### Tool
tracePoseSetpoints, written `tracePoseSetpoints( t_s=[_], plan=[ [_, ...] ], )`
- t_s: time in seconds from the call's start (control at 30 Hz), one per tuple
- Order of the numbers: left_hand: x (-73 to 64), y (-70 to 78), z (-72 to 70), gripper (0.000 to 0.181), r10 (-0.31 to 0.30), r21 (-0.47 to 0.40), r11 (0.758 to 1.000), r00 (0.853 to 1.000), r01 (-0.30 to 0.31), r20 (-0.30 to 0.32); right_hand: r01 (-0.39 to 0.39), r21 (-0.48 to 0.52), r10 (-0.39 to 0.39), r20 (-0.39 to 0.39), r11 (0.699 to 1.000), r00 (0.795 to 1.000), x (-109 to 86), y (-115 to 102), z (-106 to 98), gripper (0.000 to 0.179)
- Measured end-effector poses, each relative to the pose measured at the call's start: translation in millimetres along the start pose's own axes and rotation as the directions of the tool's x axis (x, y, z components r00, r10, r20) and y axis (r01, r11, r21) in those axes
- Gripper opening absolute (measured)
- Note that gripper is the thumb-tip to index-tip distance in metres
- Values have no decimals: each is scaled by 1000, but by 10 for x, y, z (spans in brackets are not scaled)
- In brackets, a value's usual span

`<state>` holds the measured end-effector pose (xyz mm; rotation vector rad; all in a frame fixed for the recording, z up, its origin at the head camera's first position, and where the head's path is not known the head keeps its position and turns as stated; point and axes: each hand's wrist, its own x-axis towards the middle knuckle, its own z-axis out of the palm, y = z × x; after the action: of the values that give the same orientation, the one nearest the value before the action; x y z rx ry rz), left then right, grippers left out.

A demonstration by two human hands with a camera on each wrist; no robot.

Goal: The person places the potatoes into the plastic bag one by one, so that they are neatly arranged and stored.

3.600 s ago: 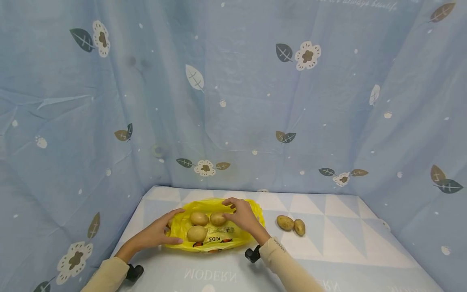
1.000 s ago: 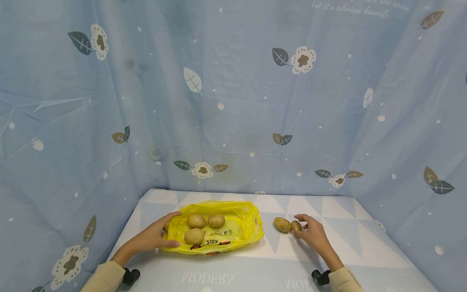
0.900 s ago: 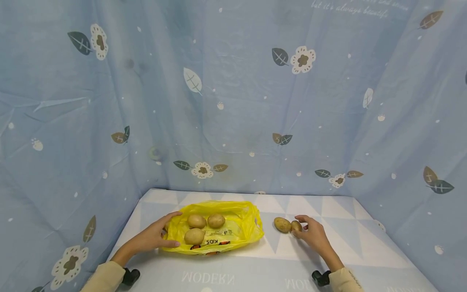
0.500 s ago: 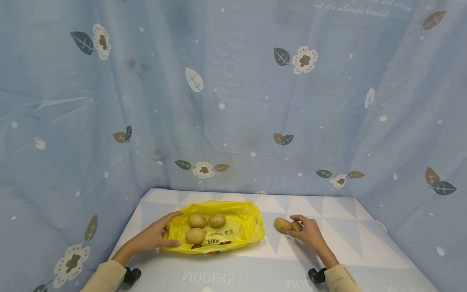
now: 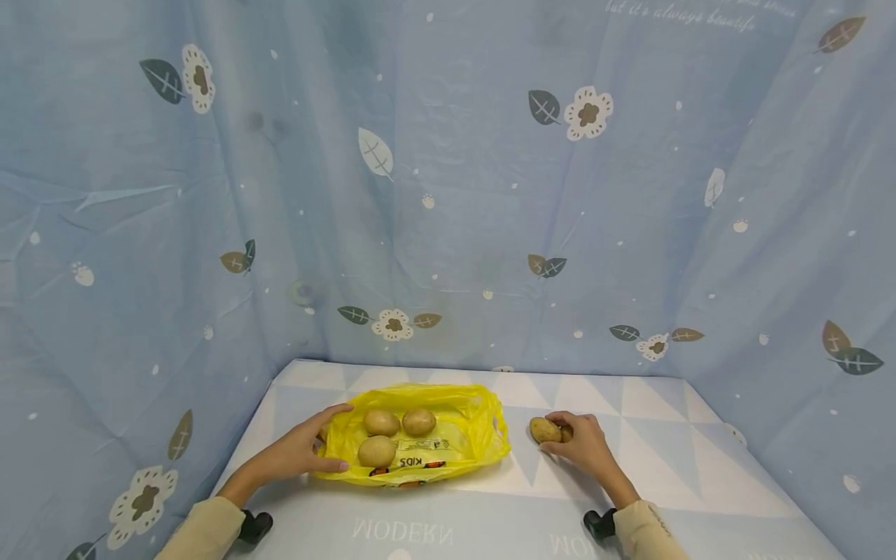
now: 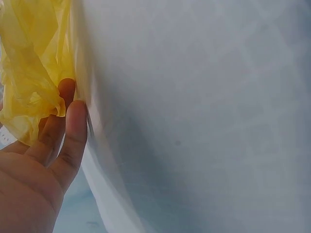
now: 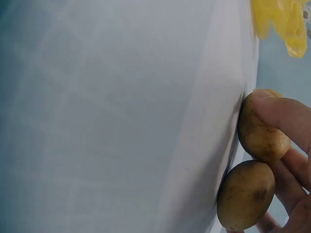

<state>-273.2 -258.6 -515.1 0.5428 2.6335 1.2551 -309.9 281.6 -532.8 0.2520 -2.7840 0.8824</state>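
A yellow plastic bag [image 5: 476, 439] lies with its mouth spread, and three potatoes [image 5: 376, 451] rest in it. My left hand [image 5: 297, 447] spans the bag's left end, thumb on the near side and fingers on the far side. In the left wrist view its fingers [image 6: 75, 121] lie against crumpled plastic. My right hand [image 5: 584, 443] is at two more potatoes on the table. Its thumb and fingers grip the left potato [image 7: 260, 128], while the smaller right potato [image 7: 245, 194] sits against it, mostly hidden by the hand in the head view.
A patterned cloth [image 5: 651, 482] covers the table, with printed white and pale blue triangles. Blue curtains [image 5: 448, 194] with flowers and leaves close off the back and both sides. Dark wrist cameras [image 5: 600, 525] are worn on both wrists.
The right hand left the bag and went right to the two loose potatoes. Over the last second it slid left, across the smaller one, onto the left potato. The left hand stays at the bag.
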Motion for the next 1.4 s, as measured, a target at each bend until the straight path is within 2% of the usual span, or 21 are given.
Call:
tracePoseSetpoints(
  t_s=[0.47,0.67,0.83,1.0,1.4],
  plan=[
    [4,-6,6,96,-6,8,1000,1000,6,0,-13,27,13,-33,1000,999,0,-21,-56,45],
    [2,-7,11,96,-20,2,1000,1000,20,-8,-12,113,20,-72,994,997,-3,-73,-99,45],
    [-1,12,0,95,-12,6,1000,1000,12,-3,-41,188,58,-84,981,995,0,-140,-135,46],
    [4,15,-10,94,-5,0,1000,1000,5,2,-54,251,76,-78,966,994,0,-184,-138,46],
    [11,21,-13,95,-10,-5,1000,1000,10,6,-108,298,124,-35,948,992,-6,-252,-99,48]
  ],
)
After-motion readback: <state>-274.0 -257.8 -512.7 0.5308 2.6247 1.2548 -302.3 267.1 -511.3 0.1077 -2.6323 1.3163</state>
